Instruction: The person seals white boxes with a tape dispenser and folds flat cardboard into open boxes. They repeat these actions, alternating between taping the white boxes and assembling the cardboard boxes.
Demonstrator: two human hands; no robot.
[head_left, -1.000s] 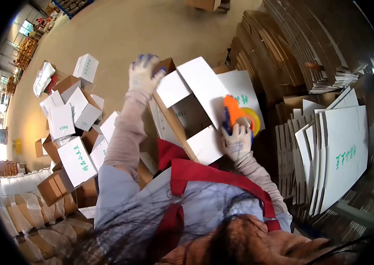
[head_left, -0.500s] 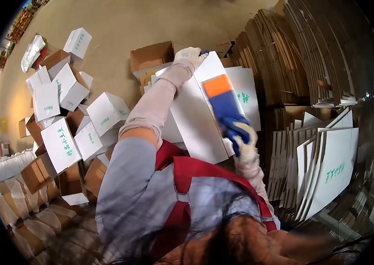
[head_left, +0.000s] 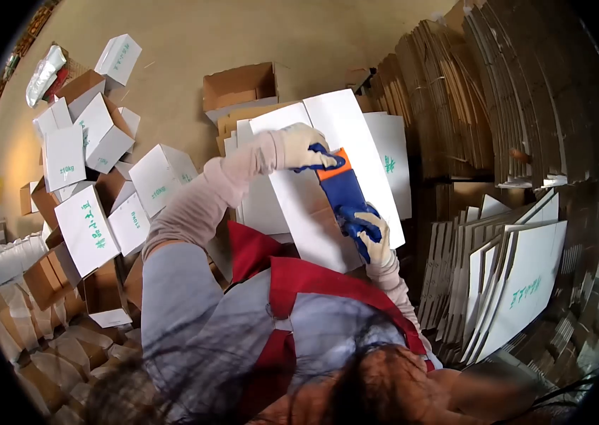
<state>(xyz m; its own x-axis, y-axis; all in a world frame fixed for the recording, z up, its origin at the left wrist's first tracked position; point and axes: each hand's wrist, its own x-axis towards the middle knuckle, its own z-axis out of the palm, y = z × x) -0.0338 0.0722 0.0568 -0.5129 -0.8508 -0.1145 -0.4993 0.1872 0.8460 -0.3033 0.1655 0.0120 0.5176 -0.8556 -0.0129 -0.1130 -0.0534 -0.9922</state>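
A white cardboard carton (head_left: 377, 159) lies in front of my body, with a fold or seam running along it. Over that seam is a blue-and-orange hand tool (head_left: 342, 188), its orange end pointing away from me. My right hand (head_left: 374, 237), in a white and blue work glove, grips the blue near end. At the orange end is my left hand (head_left: 308, 147), in a matching glove, its fingers and thumb closed about that end. More white flat cartons (head_left: 388, 142) with green print lie underneath. The tool's underside is hidden.
An open brown-inside box (head_left: 239, 85) stands just beyond. At left is a heap of white boxes (head_left: 90, 227). Tall stacks of folded cardboard (head_left: 448, 92) rise at right, with leaning white flattened cartons (head_left: 519, 283) below them.
My left hand has come back from the carton's far edge to the tool's orange end. The tool and my right hand have shifted slightly left and towards me.
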